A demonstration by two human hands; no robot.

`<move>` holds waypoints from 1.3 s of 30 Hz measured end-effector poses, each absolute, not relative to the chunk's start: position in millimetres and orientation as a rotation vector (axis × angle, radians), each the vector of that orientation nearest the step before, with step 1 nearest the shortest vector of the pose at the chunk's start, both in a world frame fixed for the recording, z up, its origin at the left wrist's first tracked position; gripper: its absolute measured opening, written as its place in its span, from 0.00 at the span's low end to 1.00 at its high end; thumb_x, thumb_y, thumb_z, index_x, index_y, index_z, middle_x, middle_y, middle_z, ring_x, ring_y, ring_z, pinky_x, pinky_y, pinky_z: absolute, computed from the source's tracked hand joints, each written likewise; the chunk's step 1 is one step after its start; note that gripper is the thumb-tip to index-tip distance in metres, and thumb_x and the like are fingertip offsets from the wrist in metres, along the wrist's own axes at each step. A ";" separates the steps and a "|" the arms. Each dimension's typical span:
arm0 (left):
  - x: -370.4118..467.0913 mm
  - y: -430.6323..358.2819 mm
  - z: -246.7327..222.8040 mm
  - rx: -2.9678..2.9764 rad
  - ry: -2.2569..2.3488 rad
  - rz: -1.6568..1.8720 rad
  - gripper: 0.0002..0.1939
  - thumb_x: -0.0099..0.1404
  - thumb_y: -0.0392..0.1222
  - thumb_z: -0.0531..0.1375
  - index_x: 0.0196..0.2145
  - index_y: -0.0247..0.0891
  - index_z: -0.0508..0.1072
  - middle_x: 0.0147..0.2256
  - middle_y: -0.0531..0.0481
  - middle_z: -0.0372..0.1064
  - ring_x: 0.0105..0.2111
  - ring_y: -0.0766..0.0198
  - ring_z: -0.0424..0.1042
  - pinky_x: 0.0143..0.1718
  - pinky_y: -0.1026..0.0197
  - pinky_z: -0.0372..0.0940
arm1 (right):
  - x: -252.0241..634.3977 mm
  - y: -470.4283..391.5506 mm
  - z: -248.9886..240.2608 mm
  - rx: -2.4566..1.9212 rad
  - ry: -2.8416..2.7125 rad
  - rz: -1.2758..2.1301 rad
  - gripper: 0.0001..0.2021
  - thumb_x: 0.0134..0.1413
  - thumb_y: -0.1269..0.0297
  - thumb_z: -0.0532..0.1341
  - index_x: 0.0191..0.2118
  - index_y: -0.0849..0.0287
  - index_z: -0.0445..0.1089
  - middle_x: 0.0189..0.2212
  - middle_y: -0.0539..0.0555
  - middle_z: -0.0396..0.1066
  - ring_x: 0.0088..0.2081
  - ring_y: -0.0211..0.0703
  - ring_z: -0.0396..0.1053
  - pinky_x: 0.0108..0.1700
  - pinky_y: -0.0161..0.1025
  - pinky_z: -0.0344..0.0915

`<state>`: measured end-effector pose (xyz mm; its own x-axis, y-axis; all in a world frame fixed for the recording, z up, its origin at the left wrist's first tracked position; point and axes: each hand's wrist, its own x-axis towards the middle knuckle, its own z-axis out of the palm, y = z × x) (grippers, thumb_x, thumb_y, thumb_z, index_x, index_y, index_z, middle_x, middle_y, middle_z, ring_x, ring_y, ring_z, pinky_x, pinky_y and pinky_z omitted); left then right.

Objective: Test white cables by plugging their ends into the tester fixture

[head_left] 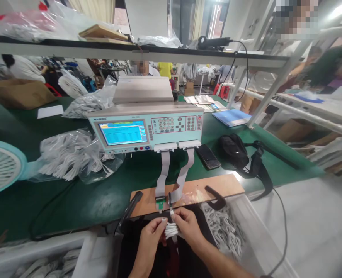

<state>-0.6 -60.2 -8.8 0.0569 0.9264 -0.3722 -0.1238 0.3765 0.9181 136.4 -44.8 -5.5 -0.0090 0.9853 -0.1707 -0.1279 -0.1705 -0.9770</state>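
Pinching a coiled white cable (171, 229), left hand (152, 231) and right hand (188, 226); both grips closed, wrists low

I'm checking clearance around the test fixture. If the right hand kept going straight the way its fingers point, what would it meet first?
The right hand points up and left, holding the coiled white cable. Straight on, it would probably first meet the two small connectors at the wooden board's near edge, though depth is hard to judge.
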 end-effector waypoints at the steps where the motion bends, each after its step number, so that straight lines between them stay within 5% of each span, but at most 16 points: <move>1: -2.7 -58.7 -9.6 0.945 1.272 0.945 0.16 0.57 0.52 0.60 0.29 0.33 0.73 0.18 0.56 0.62 0.18 0.70 0.59 0.18 0.68 0.56 | 135.0 -44.7 -3.0 -1.233 -0.979 1.422 0.13 0.45 0.57 0.63 0.21 0.61 0.66 0.16 0.45 0.59 0.20 0.33 0.53 0.24 0.33 0.52; 13: -4.4 -46.2 -10.4 1.100 1.366 1.080 0.17 0.57 0.49 0.59 0.17 0.35 0.68 0.18 0.56 0.60 0.22 0.68 0.59 0.25 0.67 0.55 | 127.2 -44.2 10.5 -1.189 -0.743 1.547 0.17 0.39 0.52 0.67 0.21 0.63 0.68 0.15 0.47 0.63 0.19 0.33 0.55 0.25 0.33 0.53; 24: 10.6 -56.9 -17.6 0.901 1.339 1.270 0.15 0.58 0.50 0.59 0.30 0.34 0.76 0.26 0.51 0.70 0.30 0.61 0.67 0.33 0.64 0.62 | 127.4 -45.3 9.9 -1.128 -0.746 1.583 0.17 0.40 0.50 0.67 0.23 0.61 0.69 0.18 0.48 0.65 0.23 0.37 0.60 0.29 0.35 0.57; 39: 18.8 -56.1 -28.0 0.924 1.410 1.339 0.18 0.58 0.54 0.58 0.24 0.34 0.72 0.20 0.54 0.65 0.23 0.65 0.64 0.25 0.66 0.58 | 128.9 -44.8 9.8 -1.136 -0.756 1.596 0.16 0.41 0.51 0.67 0.23 0.62 0.69 0.17 0.47 0.65 0.22 0.36 0.58 0.27 0.33 0.55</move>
<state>18.8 -56.1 -28.0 -0.2645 0.9551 -0.1334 -0.0842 0.1149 0.9898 128.9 -44.8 9.8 -0.0644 0.9490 -0.3085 -0.3630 -0.3102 -0.8786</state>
